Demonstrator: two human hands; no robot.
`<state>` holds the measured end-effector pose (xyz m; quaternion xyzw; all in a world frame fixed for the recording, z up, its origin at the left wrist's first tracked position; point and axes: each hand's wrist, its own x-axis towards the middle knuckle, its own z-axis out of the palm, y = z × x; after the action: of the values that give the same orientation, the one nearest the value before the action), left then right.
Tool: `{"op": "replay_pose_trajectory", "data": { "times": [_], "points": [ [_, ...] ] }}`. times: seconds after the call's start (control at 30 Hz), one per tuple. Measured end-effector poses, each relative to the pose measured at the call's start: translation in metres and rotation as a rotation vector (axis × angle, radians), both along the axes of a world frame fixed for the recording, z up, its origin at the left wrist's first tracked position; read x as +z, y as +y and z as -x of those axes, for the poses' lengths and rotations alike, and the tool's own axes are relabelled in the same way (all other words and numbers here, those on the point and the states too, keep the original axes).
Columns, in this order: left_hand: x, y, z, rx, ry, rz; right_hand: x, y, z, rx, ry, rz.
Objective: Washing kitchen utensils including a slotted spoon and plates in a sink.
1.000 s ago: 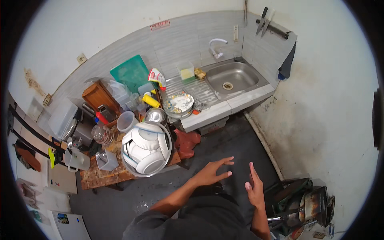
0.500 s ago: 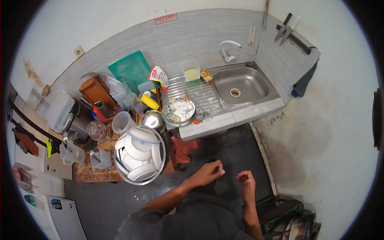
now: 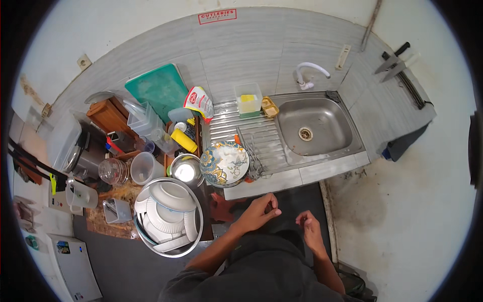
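Both of my hands hang in the air in front of my body, short of the counter's front edge. My left hand (image 3: 259,214) has loosely curled fingers, with a gap between thumb and forefinger and nothing seen in it. Apart from it, my right hand (image 3: 311,229) is half curled and also shows nothing held. Nearest ahead are a stack of patterned plates (image 3: 224,163) with whitish suds on top, metal utensils (image 3: 251,158) beside it, and the steel sink (image 3: 322,123). A metal basin (image 3: 197,236) full of white bowls (image 3: 170,206) stands left of my left hand.
On the ribbed drainboard (image 3: 216,121) stand a clear container (image 3: 248,100), a gold-coloured tray (image 3: 270,107) and a red-and-white pouch (image 3: 199,103). A crowded wooden table (image 3: 98,219) lies left. Knives (image 3: 392,63) hang on the right wall. A red stool (image 3: 221,206) sits under the counter.
My view has shifted closer to the sink; the counter and basin sit differently in the picture. Both hands stay in front of me, the right one turned slightly, its fingers still curled.
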<state>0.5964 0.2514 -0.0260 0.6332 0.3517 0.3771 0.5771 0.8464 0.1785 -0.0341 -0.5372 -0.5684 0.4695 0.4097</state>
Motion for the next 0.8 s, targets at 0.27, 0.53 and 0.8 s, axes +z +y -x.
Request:
{"op": "replay_pose_trajectory", "data": {
  "times": [0.27,0.53,0.8],
  "points": [
    [0.003,0.008,0.024,0.253,-0.038,0.057,-0.022,0.117,0.041,0.364,0.137,0.093],
    [-0.021,-0.036,0.016,0.723,0.033,0.056,-0.116,0.268,0.070,0.552,-0.333,-0.237],
    [-0.007,-0.059,-0.081,1.065,-0.041,0.167,-0.186,0.366,0.101,0.848,-0.607,-0.644]
  ]
}}
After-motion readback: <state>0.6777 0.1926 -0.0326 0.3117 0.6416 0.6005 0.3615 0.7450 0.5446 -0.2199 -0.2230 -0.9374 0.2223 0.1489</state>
